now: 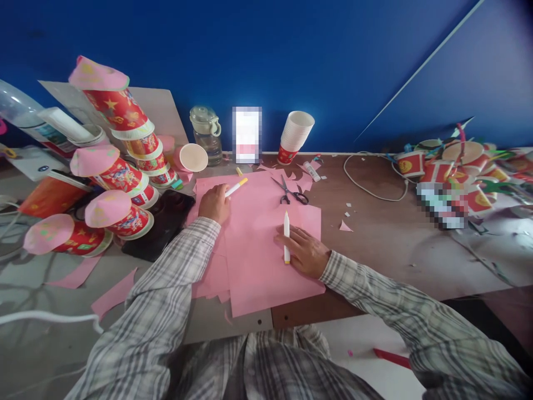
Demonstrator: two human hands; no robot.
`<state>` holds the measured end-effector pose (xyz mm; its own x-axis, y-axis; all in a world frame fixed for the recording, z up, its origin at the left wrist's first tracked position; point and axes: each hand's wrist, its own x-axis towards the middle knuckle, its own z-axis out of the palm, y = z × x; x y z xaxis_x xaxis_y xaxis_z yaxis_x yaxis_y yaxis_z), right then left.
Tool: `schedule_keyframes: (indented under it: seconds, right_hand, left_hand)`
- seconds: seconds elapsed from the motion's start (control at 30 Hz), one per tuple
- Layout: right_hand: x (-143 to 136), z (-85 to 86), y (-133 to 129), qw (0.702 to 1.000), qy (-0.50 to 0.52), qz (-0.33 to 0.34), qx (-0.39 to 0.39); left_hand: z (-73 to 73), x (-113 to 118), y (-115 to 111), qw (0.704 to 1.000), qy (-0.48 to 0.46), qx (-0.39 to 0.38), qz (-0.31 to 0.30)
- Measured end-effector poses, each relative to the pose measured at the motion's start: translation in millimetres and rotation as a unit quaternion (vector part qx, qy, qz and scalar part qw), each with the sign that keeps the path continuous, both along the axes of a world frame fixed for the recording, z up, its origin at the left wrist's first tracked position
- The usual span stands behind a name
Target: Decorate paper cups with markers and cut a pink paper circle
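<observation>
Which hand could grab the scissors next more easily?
Probably the right hand. The scissors lie just beyond it, handle end nearer; the left hand is farther off to the side. The right would likely have to put down its white marker first, but the left has a yellow-ended white piece too.

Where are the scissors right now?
In the head view, the scissors lie at the far right part of the pink paper, just beyond the right hand and near a small white tube.
</observation>
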<state>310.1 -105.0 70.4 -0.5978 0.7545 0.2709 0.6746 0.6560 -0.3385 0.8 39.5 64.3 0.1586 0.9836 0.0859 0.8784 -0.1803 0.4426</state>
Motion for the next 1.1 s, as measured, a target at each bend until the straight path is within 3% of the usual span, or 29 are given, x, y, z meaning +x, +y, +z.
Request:
schedule_keyframes:
  seconds: [0.37, 0.47, 0.63, 0.8, 0.93, 1.1]
  right_hand:
    - [-6.2, 9.5, -2.4, 1.0, -0.03, -0.005, 0.003]
    - [-5.1, 10.6, -1.7, 0.999, -0.039, -0.007, 0.002]
    - [-4.7, 1.5, -3.0, 1.0, -0.026, -0.012, 0.008]
    - [1.4, -7.5, 3.9, 0.997, 0.035, -0.008, 0.063]
    - [23.8, 16.5, 39.8, 0.981, 0.083, -0.057, 0.168]
    - [45.9, 68.2, 124.7, 0.952, 0.096, -0.197, 0.212]
  left_hand:
    - [-0.7, -0.8, -10.0, 0.998, -0.001, 0.059, -0.027]
    - [-0.1, -0.4, -33.5, 0.991, -0.002, 0.092, -0.097]
    - [-11.9, 5.7, -93.6, 0.96, 0.025, 0.138, -0.244]
    - [-25.0, 12.6, -120.8, 0.952, 0.081, 0.139, -0.259]
    - [-28.2, 10.8, -117.0, 0.95, 0.108, 0.13, -0.263]
    - [-29.5, 10.2, -111.5, 0.95, 0.111, 0.121, -0.265]
